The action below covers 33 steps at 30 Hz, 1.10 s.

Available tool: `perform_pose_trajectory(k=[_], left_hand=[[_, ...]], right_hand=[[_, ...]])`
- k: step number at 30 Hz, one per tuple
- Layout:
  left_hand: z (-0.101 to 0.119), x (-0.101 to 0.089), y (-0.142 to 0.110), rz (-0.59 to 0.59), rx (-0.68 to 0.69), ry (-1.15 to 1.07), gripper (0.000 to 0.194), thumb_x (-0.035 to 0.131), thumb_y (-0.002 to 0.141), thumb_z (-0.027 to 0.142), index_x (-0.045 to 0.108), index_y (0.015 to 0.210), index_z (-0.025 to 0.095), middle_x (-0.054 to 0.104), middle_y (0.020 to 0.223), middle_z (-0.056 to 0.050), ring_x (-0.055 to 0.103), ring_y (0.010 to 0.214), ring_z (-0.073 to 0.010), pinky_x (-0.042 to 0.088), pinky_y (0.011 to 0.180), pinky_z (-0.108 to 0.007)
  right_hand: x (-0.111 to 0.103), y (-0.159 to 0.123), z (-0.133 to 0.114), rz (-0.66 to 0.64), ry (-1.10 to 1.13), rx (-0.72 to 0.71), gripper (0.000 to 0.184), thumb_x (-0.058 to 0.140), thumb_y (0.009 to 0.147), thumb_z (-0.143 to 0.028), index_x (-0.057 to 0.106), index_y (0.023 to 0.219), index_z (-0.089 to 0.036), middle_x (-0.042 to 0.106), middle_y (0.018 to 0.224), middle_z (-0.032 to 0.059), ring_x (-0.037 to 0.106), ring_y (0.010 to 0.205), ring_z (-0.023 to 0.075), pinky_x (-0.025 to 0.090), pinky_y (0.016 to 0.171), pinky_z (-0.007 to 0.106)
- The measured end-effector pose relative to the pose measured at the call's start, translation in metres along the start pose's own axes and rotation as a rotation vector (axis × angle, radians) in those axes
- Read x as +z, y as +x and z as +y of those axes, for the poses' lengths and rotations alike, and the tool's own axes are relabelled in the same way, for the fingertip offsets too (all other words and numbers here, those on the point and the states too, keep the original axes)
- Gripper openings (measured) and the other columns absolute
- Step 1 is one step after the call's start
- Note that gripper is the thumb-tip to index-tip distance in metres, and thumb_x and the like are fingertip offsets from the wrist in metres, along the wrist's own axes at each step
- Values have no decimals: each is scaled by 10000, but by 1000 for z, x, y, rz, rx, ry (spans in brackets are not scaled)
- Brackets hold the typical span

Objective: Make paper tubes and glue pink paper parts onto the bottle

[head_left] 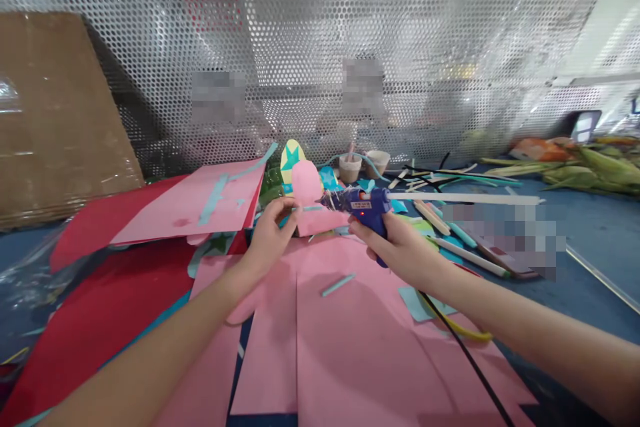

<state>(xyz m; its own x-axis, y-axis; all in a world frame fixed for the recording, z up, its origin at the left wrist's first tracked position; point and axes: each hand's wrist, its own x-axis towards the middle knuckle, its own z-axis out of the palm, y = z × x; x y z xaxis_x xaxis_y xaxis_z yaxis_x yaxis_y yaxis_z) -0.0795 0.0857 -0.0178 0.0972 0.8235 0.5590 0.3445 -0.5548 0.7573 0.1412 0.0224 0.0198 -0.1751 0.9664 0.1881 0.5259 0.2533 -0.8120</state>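
Note:
My right hand is wrapped round a blue glue gun, its nozzle pointing left and a long white glue stick sticking out of its back. A small red light shows on the gun's side. My left hand pinches the left edge of a pink paper cutout with a rounded top. The nozzle is close to the cutout's lower part; whether they touch I cannot tell. Beneath both hands lie large pink sheets, with a thin light-blue strip on them.
Red sheets and stacked pink sheets lie left, by a cardboard panel. Two small pots stand behind. Paper strips, a pen and corn husks lie right. The gun's black cord runs toward me.

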Motion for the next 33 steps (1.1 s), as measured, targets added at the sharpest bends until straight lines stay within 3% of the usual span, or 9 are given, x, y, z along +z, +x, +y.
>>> perform_pose_trajectory(k=[7, 13, 24, 33], left_hand=[[1, 1, -2, 41, 11, 0, 238, 447, 939, 465, 468, 866, 240, 569, 914, -21, 584, 893, -182, 494, 807, -313], [5, 1, -4, 35, 25, 36, 293, 402, 954, 519, 469, 867, 247, 531, 870, -13, 555, 897, -188, 470, 817, -309], [12, 1, -6, 44, 77, 94, 284, 368, 976, 491, 473, 885, 243, 550, 895, -30, 555, 974, -198, 452, 915, -333], [0, 2, -7, 79, 39, 24, 355, 308, 966, 571, 436, 894, 248, 572, 979, -56, 601, 989, -209, 480, 959, -395]], right_hand=[[4, -3, 5, 1, -82, -5, 378, 411, 883, -572, 451, 746, -223, 505, 529, -31, 468, 464, 140, 328, 466, 258], [8, -5, 8, -16, -94, -11, 427, 399, 907, -596, 545, 827, -202, 557, 594, -14, 526, 517, 152, 356, 482, 257], [12, -5, 6, -31, -50, -29, 415, 416, 903, -576, 545, 803, -194, 510, 570, -29, 492, 499, 138, 344, 467, 251], [10, -6, 6, -20, -121, -5, 393, 403, 901, -573, 506, 778, -213, 516, 560, -28, 495, 500, 151, 353, 485, 263]])
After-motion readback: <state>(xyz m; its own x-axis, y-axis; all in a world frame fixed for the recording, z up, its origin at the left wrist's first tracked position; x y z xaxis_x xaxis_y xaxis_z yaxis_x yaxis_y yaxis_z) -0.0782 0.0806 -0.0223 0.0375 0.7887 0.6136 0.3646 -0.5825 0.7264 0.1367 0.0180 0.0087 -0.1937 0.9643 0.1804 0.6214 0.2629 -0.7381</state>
